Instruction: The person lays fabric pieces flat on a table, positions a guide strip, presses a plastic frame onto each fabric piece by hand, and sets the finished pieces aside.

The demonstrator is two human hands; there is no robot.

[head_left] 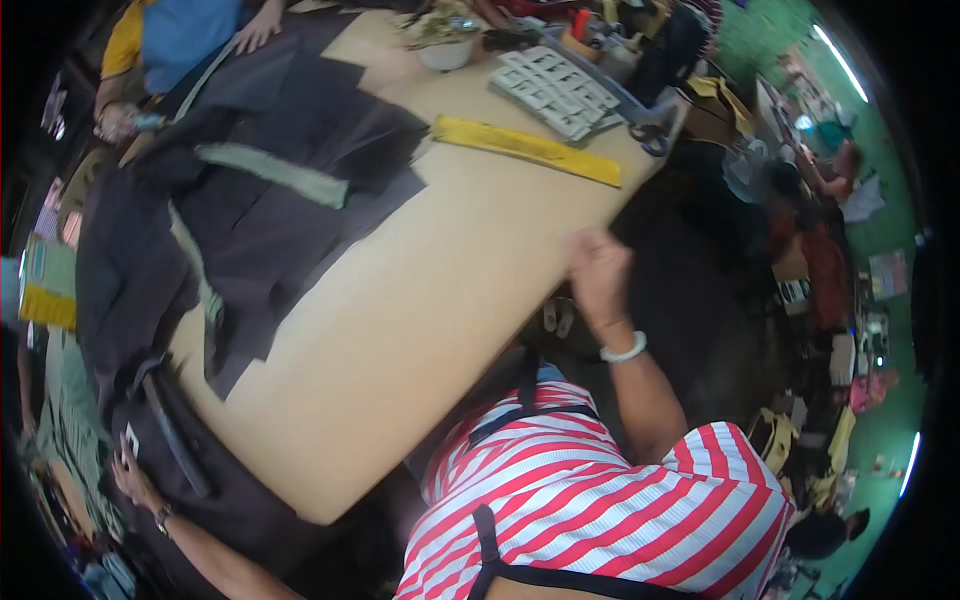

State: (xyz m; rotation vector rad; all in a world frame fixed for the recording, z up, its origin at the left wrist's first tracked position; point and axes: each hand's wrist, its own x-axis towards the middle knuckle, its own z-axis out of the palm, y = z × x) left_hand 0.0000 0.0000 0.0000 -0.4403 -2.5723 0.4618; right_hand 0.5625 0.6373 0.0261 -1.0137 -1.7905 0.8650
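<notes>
Dark cloth [270, 210] lies in overlapping pieces over the left part of the table [430, 270], with green strips [275, 170] on top. At the lower left, my left hand [135, 475] rests with fingers apart on dark fabric [230, 490] hanging over the table's end, beside a small white mark. A dark rod-like object [175, 430] lies on that fabric. My right hand [600, 270] is raised near the table's right edge, its fingers curled; whether anything is in them is too blurred to tell. Beyond it lies a yellow ruler [525, 150].
Across the table, a person in blue and yellow [190, 40] has both hands near the cloth. Printed sheets [555, 90], a white bowl [445, 52], scissors [652, 138] and a blue tray [625, 95] of items stand at the far end. Other people and goods are at the right.
</notes>
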